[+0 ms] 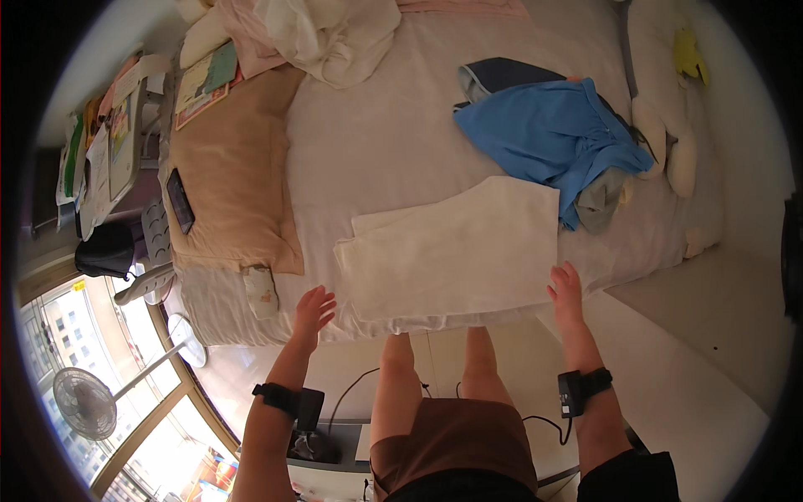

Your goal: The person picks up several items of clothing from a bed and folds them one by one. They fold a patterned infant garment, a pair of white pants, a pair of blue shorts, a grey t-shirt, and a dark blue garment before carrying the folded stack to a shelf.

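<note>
A pair of cream trousers [452, 257], folded lengthwise, lies flat near the bed's front edge, its wide end to the right. My left hand [315, 314] hovers to the left of the narrower leg end, fingers apart and holding nothing. Close to the garment's lower right corner is my right hand [566, 290], empty, with its fingers partly spread. Beyond the trousers on the right, a blue garment [546, 125] with a gathered waistband lies rumpled over a dark navy one [508, 72]. A grey-green cloth [599, 201] shows under the blue garment.
On the left of the bed are a brown pillow [232, 169], a dark phone [180, 201], booklets [204, 81] and a small pale pouch [260, 292]. White bedding [332, 37] is bunched at the far side. A plush toy [659, 94] lies right. A fan [85, 403] stands left.
</note>
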`<state>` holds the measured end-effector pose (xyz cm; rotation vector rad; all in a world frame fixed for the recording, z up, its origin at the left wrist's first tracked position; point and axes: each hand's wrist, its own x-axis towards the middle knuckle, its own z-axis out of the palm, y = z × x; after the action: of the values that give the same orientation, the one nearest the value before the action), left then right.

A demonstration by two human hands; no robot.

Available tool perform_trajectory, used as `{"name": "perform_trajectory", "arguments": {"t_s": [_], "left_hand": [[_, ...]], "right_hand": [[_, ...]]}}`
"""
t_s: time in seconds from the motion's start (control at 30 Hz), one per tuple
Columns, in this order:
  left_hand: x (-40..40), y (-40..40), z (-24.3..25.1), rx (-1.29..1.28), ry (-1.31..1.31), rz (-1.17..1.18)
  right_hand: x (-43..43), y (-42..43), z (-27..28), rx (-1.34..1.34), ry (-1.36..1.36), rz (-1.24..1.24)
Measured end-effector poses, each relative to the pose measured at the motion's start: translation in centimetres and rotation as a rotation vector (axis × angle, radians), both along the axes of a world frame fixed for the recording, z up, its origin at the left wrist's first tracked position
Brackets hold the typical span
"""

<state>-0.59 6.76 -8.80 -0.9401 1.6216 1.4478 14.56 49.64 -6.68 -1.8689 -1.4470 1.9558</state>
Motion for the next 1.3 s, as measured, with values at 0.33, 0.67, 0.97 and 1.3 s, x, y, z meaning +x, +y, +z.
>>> {"name": "perform_trajectory", "arguments": {"t_s": [0.33,0.67,0.97,1.3], "left_hand": [[1.1,6.4,-6.6,-0.248,0.254,-0.274],[2.2,7.7,-0.8,-0.568,0.36,-0.523],[4.4,18.9,11.1,0.457,0.788,-0.981],[2.9,8.5,-7.0,-0.565,0.273,-0.484]], "right_hand": [[3.0,3.5,-8.8,0.127,-0.151,0.609],[-1.2,-5.7,-1.9,-0.172,0.183,0.774],[-6.2,-8.9,5.5,-0.418,0.162,0.427],[0.1,5.4,9.7,0.204,-0.014,0.296]]}}
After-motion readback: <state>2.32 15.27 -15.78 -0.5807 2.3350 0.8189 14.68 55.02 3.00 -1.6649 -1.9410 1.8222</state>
